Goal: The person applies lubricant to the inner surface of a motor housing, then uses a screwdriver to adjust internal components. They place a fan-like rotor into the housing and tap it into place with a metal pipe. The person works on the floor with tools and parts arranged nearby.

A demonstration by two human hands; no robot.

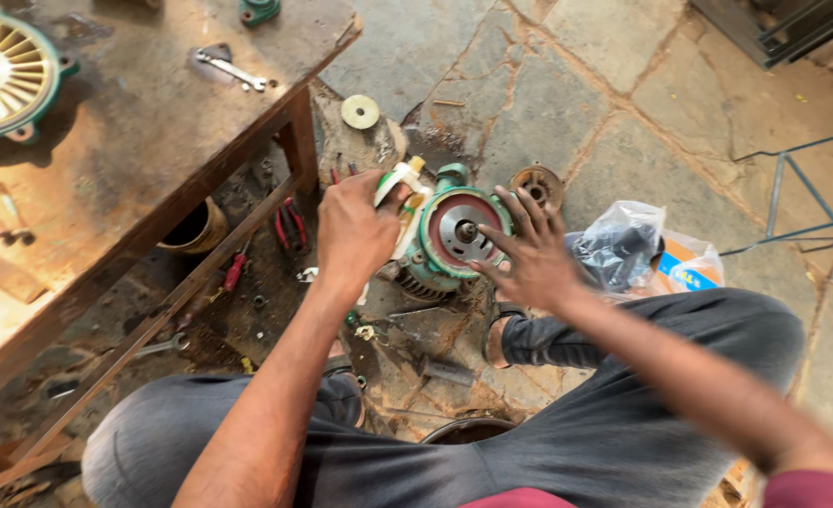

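Left hand [355, 230] gripping tube [400, 179]; right hand [527, 256] on motor [454, 230]

I see my left hand [353, 230] gripping a glossy white and green plastic bottle with a yellowish cap [400, 181], and my right hand [527, 254] fingering the green-painted metal motor housing [454, 230], whose round face looks like dull reddish metal, worn and greasy. The rough brown wooden workbench [134, 122] is stained and scratched, with a bright steel spanner [232, 70] on it. The grey stone slab floor [548, 85] is matt and cracked. A crinkled clear plastic bag [623, 240] shines. My dark grey cloth trousers [623, 414] look soft and faded.
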